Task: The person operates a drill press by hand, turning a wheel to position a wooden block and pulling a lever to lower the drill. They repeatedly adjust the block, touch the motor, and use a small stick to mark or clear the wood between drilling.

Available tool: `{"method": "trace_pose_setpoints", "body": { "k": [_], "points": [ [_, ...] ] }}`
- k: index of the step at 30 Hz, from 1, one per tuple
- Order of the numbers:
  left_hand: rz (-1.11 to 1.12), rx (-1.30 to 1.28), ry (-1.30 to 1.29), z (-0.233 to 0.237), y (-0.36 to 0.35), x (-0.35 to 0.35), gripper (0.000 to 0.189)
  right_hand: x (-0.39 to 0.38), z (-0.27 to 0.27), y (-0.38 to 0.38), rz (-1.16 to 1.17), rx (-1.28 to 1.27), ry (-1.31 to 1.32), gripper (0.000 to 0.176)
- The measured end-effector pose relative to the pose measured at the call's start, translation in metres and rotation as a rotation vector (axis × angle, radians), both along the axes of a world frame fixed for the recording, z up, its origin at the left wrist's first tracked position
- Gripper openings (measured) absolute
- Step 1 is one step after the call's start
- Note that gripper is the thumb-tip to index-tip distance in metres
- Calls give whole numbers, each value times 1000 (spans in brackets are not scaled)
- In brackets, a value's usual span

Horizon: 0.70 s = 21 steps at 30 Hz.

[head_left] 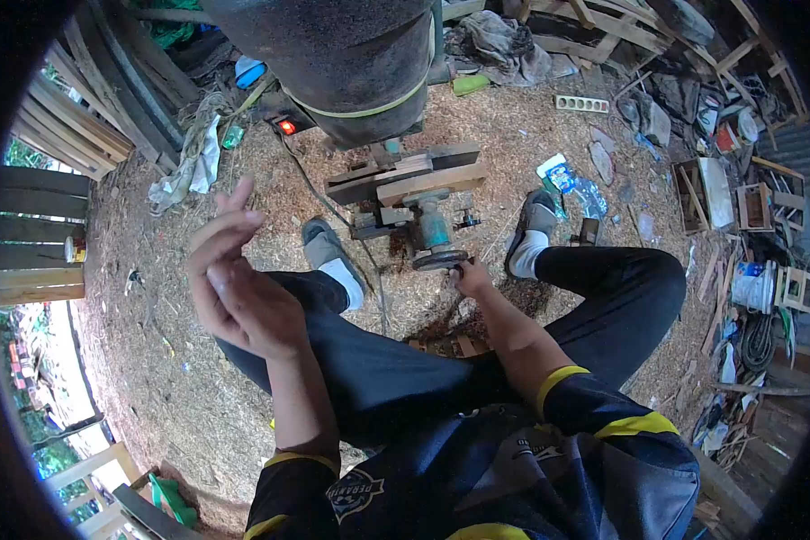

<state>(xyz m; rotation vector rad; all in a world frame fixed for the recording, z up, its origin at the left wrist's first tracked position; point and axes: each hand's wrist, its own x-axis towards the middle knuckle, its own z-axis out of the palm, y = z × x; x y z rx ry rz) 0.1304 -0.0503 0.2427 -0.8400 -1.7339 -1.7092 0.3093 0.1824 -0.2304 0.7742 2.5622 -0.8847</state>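
Note:
My left hand (247,292) is raised in front of my left leg, palm turned inward and fingers apart, some of them bent. Nothing is in it. Low between my knees, my right hand (472,277) has its fingers closed at the rim of a dark handwheel (439,260). That wheel sits on the near end of a worn green metal machine (433,229), which stands on the ground. Just beyond it, a wooden board (434,183) lies crosswise over the machine, with another darker board behind. My right fingertips are partly hidden by the wheel.
A big dark drum (351,76) with a yellow band stands behind the machine. A glowing red switch (286,127) and a cable (315,187) lie to its left. Sawdust covers the ground. Planks (76,126) lean at the left; crates (754,207) and scrap line the right.

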Motion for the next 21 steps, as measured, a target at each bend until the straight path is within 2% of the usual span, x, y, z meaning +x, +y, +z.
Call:
{"method": "trace_pose_setpoints", "body": {
  "k": [2,5,7,9,11,12,13,16,17,19,21],
  "points": [
    [-30,4,-111,-4,4,0,45,4,-42,11,51,7,-54,49],
    [-118,126,-292,-19,2,-3,48,1,-44,21,110,-74,-15,52],
    [-216,267,-442,-31,-7,-6,50,-9,-49,21,43,-200,2,49],
    [-140,300,-546,-37,-12,-8,50,-16,-39,22,50,-342,-22,46],
    [-89,337,-639,-44,-20,-12,50,-15,-23,15,-65,-502,34,47],
    [-76,356,-682,-48,-25,-16,51,-14,-48,16,-118,-592,38,51],
    [-62,375,-724,-51,-30,-18,51,-16,-49,14,-171,-681,41,54],
    [-11,411,-795,-55,-37,-22,52,-20,-37,18,-65,-570,-104,54],
    [-11,420,-803,-59,-40,-23,53,-21,-39,14,-76,-584,-21,55],
    [-13,437,-820,-64,-46,-26,53,-11,-92,11,-98,-610,147,58],
    [-28,428,-809,-63,-45,-26,53,-11,-47,6,-135,-873,384,59]
  ]
}}
